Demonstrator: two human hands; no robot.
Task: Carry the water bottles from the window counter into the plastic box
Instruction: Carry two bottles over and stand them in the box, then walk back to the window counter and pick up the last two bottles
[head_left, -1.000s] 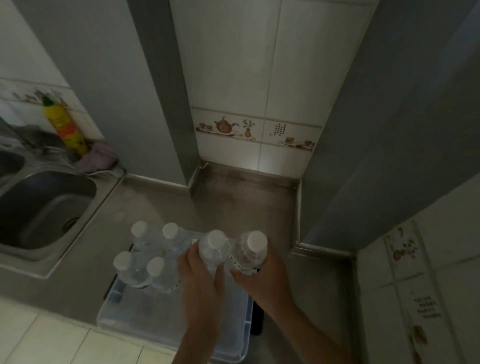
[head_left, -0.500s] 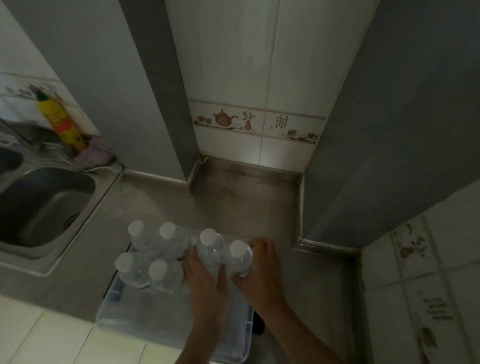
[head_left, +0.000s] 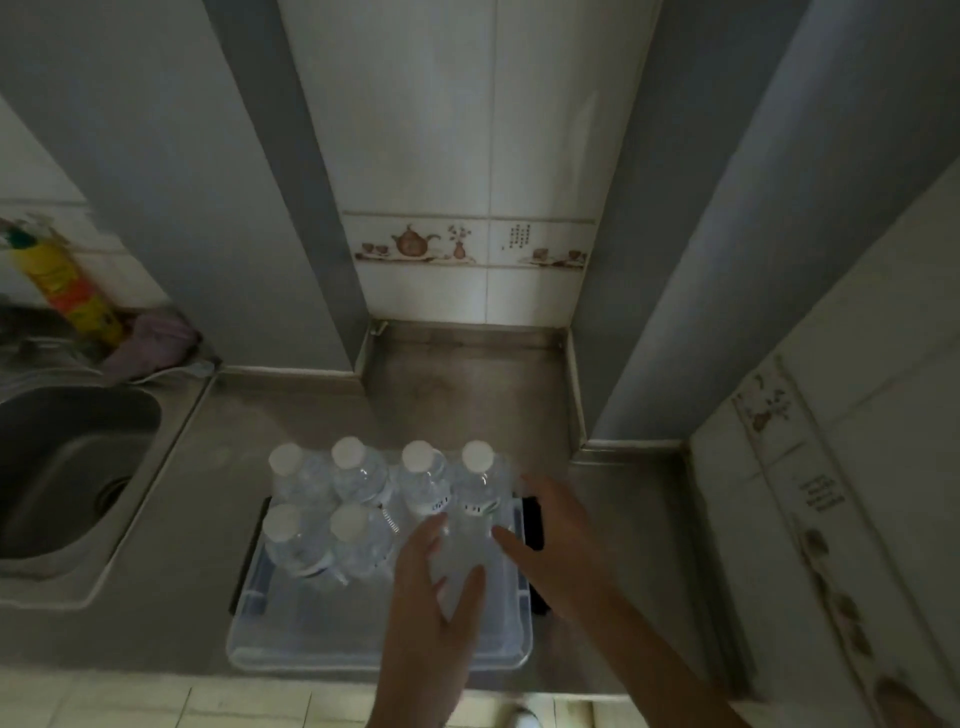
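A clear plastic box (head_left: 322, 657) sits on the steel counter near its front edge. Several clear water bottles with white caps stand upright in it, in two rows. The two at the right of the far row are one bottle (head_left: 422, 480) and another (head_left: 480, 483) beside the box's right wall. My left hand (head_left: 434, 597) hovers over the box's right half, fingers spread, just in front of those two bottles. My right hand (head_left: 553, 543) is over the box's right rim with fingers apart, close to the rightmost bottle. Neither hand grips anything.
A steel sink (head_left: 78, 467) lies to the left, with a yellow dish-soap bottle (head_left: 67, 291) and a pink cloth (head_left: 156, 338) behind it. Bare steel counter (head_left: 467, 384) runs back into a tiled alcove between grey walls. A tiled wall closes the right side.
Both hands lowered the two bottles they carried into the right end of the far row, then let go and opened. The hands have drawn back slightly toward me.
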